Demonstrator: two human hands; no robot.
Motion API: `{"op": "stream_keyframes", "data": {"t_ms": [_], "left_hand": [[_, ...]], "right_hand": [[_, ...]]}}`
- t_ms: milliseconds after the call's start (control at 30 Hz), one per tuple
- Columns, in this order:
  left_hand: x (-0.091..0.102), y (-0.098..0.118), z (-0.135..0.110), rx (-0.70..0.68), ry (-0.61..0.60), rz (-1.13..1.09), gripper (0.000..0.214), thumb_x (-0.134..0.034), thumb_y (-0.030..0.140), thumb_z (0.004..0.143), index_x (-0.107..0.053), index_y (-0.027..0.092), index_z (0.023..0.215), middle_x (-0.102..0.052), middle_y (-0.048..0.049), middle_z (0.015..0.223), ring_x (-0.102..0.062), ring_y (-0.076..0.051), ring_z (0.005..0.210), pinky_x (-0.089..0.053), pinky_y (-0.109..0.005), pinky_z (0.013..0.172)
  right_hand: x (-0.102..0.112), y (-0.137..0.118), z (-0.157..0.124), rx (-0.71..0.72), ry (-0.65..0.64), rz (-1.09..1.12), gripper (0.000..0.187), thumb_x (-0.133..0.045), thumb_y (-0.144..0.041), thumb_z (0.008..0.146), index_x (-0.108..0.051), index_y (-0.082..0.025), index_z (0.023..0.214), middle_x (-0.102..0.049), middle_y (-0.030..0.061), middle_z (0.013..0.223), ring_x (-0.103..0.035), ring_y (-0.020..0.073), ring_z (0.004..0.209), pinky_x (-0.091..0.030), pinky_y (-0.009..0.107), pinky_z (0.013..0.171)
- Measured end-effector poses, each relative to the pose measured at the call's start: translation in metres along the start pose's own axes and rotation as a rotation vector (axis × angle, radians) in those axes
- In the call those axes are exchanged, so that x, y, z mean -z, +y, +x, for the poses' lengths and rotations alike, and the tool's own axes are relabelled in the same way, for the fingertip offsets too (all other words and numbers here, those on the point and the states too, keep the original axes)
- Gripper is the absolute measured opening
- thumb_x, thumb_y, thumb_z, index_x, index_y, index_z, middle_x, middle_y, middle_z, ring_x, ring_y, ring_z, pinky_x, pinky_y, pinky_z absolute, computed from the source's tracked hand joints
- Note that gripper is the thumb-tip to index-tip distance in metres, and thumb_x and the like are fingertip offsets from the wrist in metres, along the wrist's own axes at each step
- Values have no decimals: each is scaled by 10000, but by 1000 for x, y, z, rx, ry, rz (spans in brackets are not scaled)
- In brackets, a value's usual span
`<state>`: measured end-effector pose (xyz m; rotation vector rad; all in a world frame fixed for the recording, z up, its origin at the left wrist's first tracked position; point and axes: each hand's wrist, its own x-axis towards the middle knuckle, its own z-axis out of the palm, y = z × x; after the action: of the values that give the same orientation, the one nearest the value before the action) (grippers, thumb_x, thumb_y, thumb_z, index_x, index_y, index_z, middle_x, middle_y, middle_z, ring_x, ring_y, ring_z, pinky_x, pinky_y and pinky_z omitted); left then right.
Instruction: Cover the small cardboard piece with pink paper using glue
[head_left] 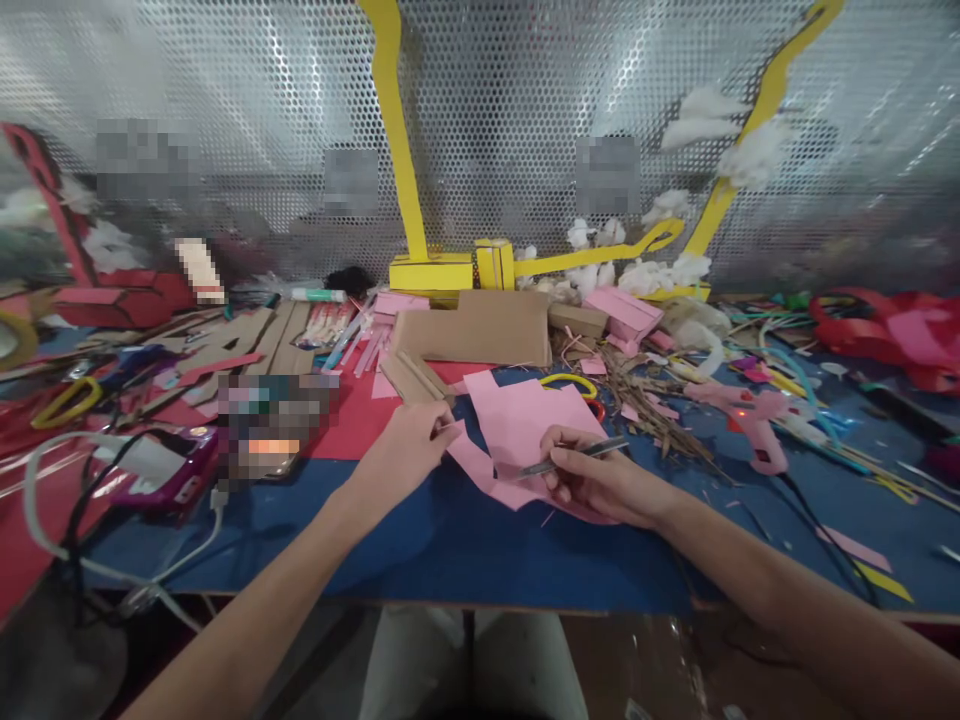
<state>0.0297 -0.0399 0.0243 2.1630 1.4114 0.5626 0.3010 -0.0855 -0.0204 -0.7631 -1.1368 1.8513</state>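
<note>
A sheet of pink paper (525, 415) lies in front of me on the blue table, a narrow strip (474, 457) standing off along its left side. My left hand (421, 437) pinches the upper end of that strip between thumb and fingers. Gripped in my right hand (589, 475) is a slim grey pen-like tool (536, 467), perhaps a craft knife; its exact kind is unclear. Its tip rests at the paper near the strip's lower end. Under my right hand, part of the sheet is hidden. Behind the sheet are yellow scissor handles (570, 383).
A pink glue gun (754, 420) lies to the right, its cord trailing forward. Cardboard (472, 335) and dried twigs (660, 400) are behind the paper. At left are a purple device (169, 470), white cables and a phone-like object (277, 425). Yellow box shapes (431, 272) stand against perforated metal.
</note>
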Motion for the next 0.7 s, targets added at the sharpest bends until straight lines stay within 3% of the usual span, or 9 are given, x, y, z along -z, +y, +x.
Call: {"op": "stream_keyframes", "data": {"t_ms": [100,167,233,333,433,533,700], "left_hand": [[-1,3,-10,69,-15,-241,251,-541,432,956,-578,183,947,-680,-21,735,-667,-174,615,-475,-280,580],[-4,2,-16,146,-90,-463,374,-536,484,956,-525,173,1164,-728,-62,854,-704,-200,691,-525,-297,582],[-7,2,-22,183,-176,-530,460,-519,517,962,-487,163,1255,-743,-84,896,-717,-221,751,-551,-321,604],[-12,5,-38,72,-154,-310,418,-575,461,957,-530,180,1264,-742,-75,963,-707,-230,871,-563,-381,779],[-21,14,-59,-205,-105,19,306,-651,349,931,-600,211,1199,-664,-90,1258,-624,-274,1151,-512,-453,977],[-33,26,-77,-399,-112,272,431,-682,354,911,-562,185,1288,-641,-112,1301,-608,-319,1165,-541,-488,933],[-54,36,-85,-611,-118,576,190,-556,166,957,-646,130,1121,-715,-109,1094,-686,-284,949,-591,-424,769]], "right_hand": [[0,0,0,15,18,28,203,-734,-355,921,-647,-172,933,-643,12,727,-579,98,641,-439,204,597],[0,0,0,28,28,44,215,-731,-372,922,-652,-172,926,-630,9,737,-567,97,651,-429,205,601],[-1,0,0,34,33,54,220,-731,-378,920,-654,-172,918,-620,5,731,-551,93,639,-412,205,594],[-3,0,0,34,38,63,211,-729,-370,922,-657,-172,915,-615,3,719,-538,91,630,-394,203,588],[-3,-1,1,30,41,67,207,-722,-367,926,-659,-171,910,-612,4,712,-534,95,632,-392,206,590],[-3,-1,1,22,41,68,202,-717,-364,930,-664,-169,919,-616,7,712,-531,96,629,-395,207,590],[-3,-1,0,15,33,64,223,-732,-382,914,-663,-170,908,-601,1,692,-523,99,613,-398,213,582]]}}
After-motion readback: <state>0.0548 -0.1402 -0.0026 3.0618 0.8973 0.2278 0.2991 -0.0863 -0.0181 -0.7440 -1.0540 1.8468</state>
